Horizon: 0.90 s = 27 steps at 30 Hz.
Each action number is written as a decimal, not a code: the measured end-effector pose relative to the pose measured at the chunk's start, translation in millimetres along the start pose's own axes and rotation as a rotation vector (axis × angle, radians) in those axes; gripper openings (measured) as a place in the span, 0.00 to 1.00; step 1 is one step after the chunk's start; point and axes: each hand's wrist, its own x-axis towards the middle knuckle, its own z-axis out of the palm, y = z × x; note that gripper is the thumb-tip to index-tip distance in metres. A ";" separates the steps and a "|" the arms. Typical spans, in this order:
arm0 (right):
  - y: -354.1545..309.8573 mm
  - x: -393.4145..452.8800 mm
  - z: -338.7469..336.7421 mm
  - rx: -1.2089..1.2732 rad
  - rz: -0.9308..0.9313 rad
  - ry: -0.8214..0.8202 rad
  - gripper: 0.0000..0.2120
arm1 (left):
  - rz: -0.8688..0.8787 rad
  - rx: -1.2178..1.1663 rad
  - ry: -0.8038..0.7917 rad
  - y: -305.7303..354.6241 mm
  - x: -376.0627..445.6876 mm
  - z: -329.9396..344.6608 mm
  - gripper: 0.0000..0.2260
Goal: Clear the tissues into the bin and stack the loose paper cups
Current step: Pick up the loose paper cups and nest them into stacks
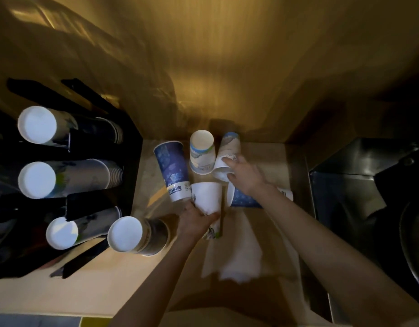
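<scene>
My left hand (196, 220) is wrapped round a white cup (207, 197), mouth up; my right hand (243, 177) is closing on a tipped pale cup (227, 159) just far of it. Best move imo: square the rims, then slide one in w/o crushing. Tall blue cup (171, 169) and an upright cup (202, 152) wait at left, both empty afaict. Tissue (234, 253) lies near me (bin not in view). Rack (69, 175) at left holds cup stacks.
</scene>
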 end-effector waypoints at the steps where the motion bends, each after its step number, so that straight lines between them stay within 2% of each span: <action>1: -0.9 1.9 1.1 -0.016 0.007 0.023 0.23 | 0.001 -0.008 0.006 -0.7 1.6 1.7 0.39; 8: -0.6 -2.2 0.2 -0.151 -0.008 0.175 0.23 | 0.062 -0.027 -0.003 -2.2 2.4 -2.3 0.34; 11: 6.7 -1.1 -6.7 -0.100 0.031 0.312 0.20 | 0.146 -0.066 0.025 -1.3 -1.8 -7.1 0.38; 14: 17.0 3.1 -22.6 0.073 0.155 0.397 0.16 | 0.234 -0.096 0.050 -1.5 -9.2 -10.4 0.43; 18: 24.3 -8.6 -47.7 0.559 0.247 0.560 0.15 | 0.338 -0.081 0.095 -7.9 -17.3 -7.2 0.42; 21: 24.1 -28.4 -62.9 0.746 0.251 0.673 0.14 | 0.320 -0.093 0.102 -16.1 -18.8 -2.5 0.34; 27: 9.6 -89.2 -90.5 0.902 0.116 0.799 0.11 | 0.366 -0.151 0.130 -20.5 -18.6 -0.6 0.35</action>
